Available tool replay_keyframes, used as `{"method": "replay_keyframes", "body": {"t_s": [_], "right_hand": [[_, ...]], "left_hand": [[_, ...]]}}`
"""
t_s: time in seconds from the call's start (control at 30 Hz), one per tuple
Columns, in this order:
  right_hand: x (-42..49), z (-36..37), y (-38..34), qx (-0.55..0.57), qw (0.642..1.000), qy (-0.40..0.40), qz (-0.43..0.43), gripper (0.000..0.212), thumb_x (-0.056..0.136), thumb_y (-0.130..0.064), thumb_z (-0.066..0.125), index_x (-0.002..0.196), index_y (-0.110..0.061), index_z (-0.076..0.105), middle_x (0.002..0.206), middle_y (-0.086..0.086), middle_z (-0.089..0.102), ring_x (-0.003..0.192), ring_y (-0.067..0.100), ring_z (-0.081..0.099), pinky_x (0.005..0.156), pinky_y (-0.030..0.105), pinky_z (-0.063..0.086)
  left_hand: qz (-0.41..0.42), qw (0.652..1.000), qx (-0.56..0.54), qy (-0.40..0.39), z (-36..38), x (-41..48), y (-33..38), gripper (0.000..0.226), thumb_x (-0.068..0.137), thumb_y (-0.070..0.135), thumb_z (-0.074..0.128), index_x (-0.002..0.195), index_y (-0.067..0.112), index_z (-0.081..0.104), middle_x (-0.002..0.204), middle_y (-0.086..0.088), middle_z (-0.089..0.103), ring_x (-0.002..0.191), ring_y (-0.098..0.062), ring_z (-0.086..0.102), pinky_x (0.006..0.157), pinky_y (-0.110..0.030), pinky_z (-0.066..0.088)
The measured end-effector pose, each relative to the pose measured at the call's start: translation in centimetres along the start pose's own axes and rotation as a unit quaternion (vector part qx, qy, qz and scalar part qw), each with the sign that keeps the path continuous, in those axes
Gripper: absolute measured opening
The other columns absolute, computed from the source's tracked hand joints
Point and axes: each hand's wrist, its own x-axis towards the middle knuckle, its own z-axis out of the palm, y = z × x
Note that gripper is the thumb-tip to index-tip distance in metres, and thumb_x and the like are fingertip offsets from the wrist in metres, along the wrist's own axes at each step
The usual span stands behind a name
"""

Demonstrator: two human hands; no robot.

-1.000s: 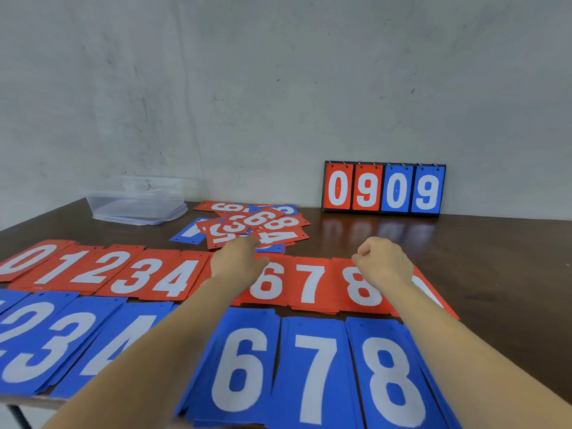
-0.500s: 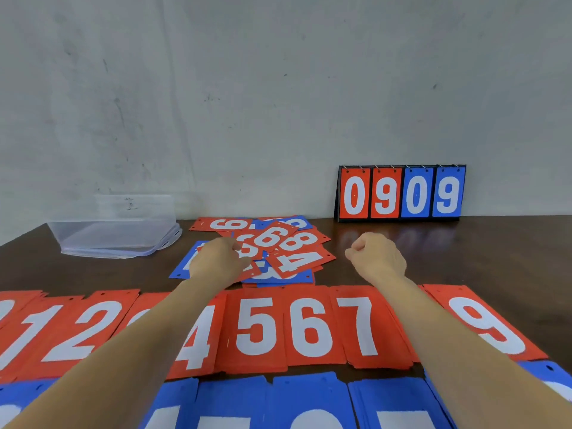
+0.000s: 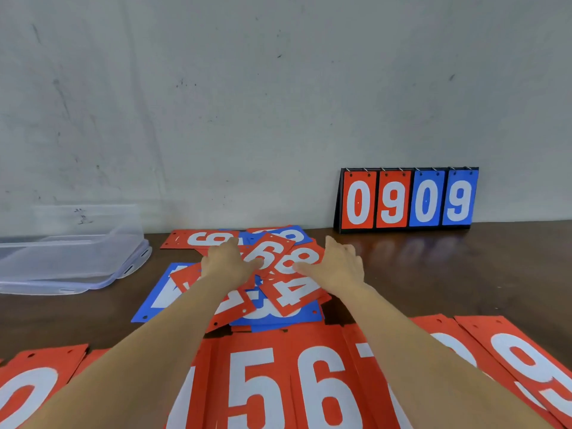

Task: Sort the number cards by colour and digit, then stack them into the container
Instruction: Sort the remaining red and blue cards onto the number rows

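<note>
Head view, forward and down over a dark brown desk (image 3: 464, 274) set against a grey wall (image 3: 247, 103). At centre, a loose pile of number cards (image 3: 238, 306), red and blue mixed, overlapping at odd angles; uppermost, a red 6 card (image 3: 268, 253), a red 8 card (image 3: 305, 257) and a red 4 card (image 3: 294, 294), with a blue 3 card (image 3: 278, 316) partly covered beneath. Left hand (image 3: 227, 263) laid on the left part of the pile, fingers straight and spread, thumb at the edge of the red 6 card, nothing gripped. Right hand (image 3: 339, 264) laid on the right part, fingers straight, thumb on the red 8 card, likewise gripping nothing. Along the near edge, a sorted row of red cards (image 3: 257, 388) lying side by side, digits 5 and 6 in full view, 0 and 9 partly cut off. At far left, a clear plastic container (image 3: 71, 258), well apart from the pile. At back right, a flip scoreboard (image 3: 408, 199) upright against the wall, reading 0909.
</note>
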Motion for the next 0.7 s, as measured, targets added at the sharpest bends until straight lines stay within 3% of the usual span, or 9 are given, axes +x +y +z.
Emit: {"method": "replay_keyframes", "body": {"t_s": [0.17,0.37,0.5,0.6,0.7], "right_hand": [[2.1,2.3,-0.1,0.006,0.999,-0.049,0.003,0.109,0.075,-0.075,0.058,0.153,-0.018,0.007,0.158,0.005,0.021,0.147,0.026,0.017,0.117,0.046,0.016],[2.6,2.6,0.2,-0.016,0.999,-0.035,-0.016,0.095,0.077,-0.073,0.057,0.148,-0.022,0.020,0.147,0.002,0.042,0.136,0.024,0.038,0.113,0.044,0.026],[2.1,1.9,0.4,-0.053,0.998,-0.006,-0.034,0.079,0.082,-0.065,0.059,0.145,-0.026,0.029,0.139,0.000,0.048,0.130,0.021,0.041,0.109,0.042,0.027],[1.7,1.8,0.5,-0.046,0.998,0.019,-0.048,0.069,0.087,-0.056,0.060,0.144,-0.030,0.032,0.137,-0.002,0.051,0.127,0.018,0.042,0.108,0.040,0.027],[1.1,1.8,0.6,-0.005,0.998,0.025,-0.057,0.063,0.089,-0.049,0.061,0.144,-0.033,0.035,0.136,-0.004,0.053,0.122,0.017,0.048,0.105,0.036,0.035]], "left_hand": [[0.009,0.999,0.026,-0.028,1.8,1.6,1.0,0.095,0.082,0.070,0.055,0.151,0.016,0.018,0.145,-0.008,0.044,0.135,-0.028,0.040,0.110,-0.047,0.031],[0.024,0.997,0.068,-0.016,1.9,1.9,1.2,0.088,0.085,0.065,0.055,0.151,0.019,0.019,0.147,-0.004,0.043,0.137,-0.025,0.037,0.113,-0.048,0.026],[0.031,0.998,0.060,0.012,1.4,1.4,1.3,0.093,0.083,0.059,0.063,0.152,0.016,0.017,0.152,-0.006,0.036,0.140,-0.026,0.034,0.114,-0.047,0.026],[0.026,0.999,0.002,0.022,1.3,0.9,1.2,0.090,0.084,0.049,0.069,0.151,0.014,0.021,0.153,-0.009,0.030,0.138,-0.026,0.037,0.110,-0.043,0.034],[0.013,0.992,-0.122,0.029,1.0,0.3,0.9,0.076,0.088,0.030,0.070,0.149,0.013,0.028,0.149,-0.009,0.038,0.132,-0.027,0.045,0.102,-0.038,0.044]]}}
